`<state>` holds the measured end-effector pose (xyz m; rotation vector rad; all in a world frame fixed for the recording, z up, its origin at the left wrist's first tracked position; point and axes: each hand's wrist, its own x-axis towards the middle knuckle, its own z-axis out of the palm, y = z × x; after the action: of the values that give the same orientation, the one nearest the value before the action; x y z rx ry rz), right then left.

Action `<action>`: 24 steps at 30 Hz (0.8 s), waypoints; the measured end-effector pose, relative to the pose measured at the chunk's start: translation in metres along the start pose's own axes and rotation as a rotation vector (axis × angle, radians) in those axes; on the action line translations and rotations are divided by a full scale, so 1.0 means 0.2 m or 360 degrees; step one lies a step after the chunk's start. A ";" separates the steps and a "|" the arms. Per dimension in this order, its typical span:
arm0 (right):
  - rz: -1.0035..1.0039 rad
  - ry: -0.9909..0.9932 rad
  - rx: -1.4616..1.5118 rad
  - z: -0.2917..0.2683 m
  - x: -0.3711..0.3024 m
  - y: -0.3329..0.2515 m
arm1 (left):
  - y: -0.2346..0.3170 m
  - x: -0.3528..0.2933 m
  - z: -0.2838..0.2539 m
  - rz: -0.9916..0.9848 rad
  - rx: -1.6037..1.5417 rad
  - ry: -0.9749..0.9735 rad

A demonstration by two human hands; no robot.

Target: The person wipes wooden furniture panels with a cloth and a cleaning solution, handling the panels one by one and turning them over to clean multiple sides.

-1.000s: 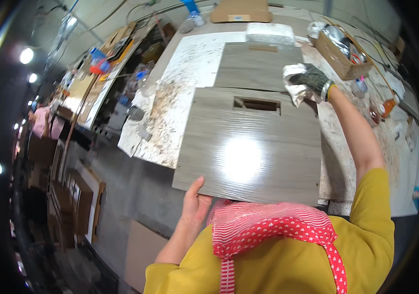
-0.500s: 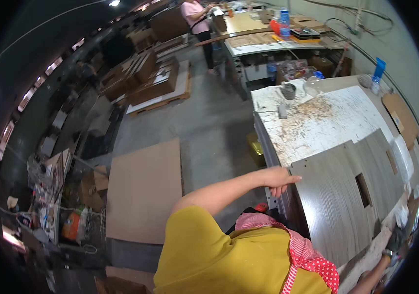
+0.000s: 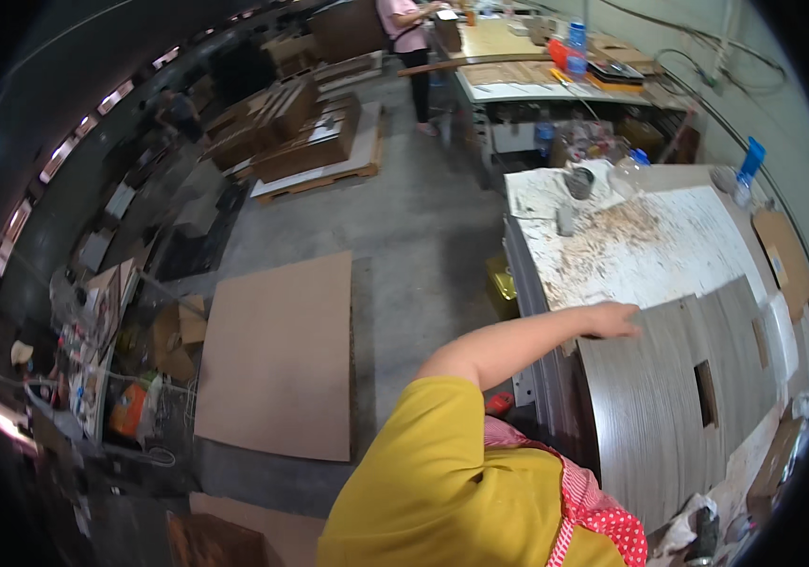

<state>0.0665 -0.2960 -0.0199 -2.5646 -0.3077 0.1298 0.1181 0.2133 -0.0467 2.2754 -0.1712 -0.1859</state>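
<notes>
A grey wood-grain panel (image 3: 660, 406) with a dark rectangular cutout lies on the workbench to my right. Partly beside it is a second grey wood-grain panel (image 3: 735, 331). My left hand (image 3: 615, 319) reaches across to the far left corner of the first panel, its fingers stretched out over the edge and slightly blurred. Low at the right, by the near end of the panel, my right hand (image 3: 708, 531) shows as a dark, gloved-looking shape against a crumpled white cloth (image 3: 679, 532). Its fingers are hard to make out.
A white, scuffed board (image 3: 688, 231) with brown debris covers the bench beyond the panels. A grey block (image 3: 565, 219), a cup (image 3: 578, 182) and a clear jug (image 3: 629, 173) stand there. A large brown board (image 3: 277, 359) is at the left. Another person (image 3: 409, 42) stands by a far table.
My left hand has moved right and forward, from the panel's left edge onto its far corner, with fingers now extended. My right hand and the white cloth have come nearer to me. My view has shifted slightly.
</notes>
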 end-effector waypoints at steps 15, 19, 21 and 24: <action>0.0443 0.0112 0.0450 0.15 -0.21 -0.38 | 0.01 0.00 -0.07 -0.0169 -0.0355 -0.0289; -0.0305 0.0264 -0.0473 0.15 -0.27 -0.35 | 0.06 -0.03 -0.06 -0.0070 -0.0452 -0.0374; -0.0093 0.0006 -0.0377 0.13 -0.24 -0.36 | 0.02 -0.04 -0.05 -0.0050 -0.0526 -0.0464; 0.0146 0.0003 -0.0142 0.14 -0.26 -0.34 | 0.04 -0.09 -0.09 0.0074 -0.0404 -0.0416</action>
<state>-0.0013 -0.2392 -0.0055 -2.6682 -0.1993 0.1508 0.1036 0.2249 -0.0281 1.9871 -0.3180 -0.4550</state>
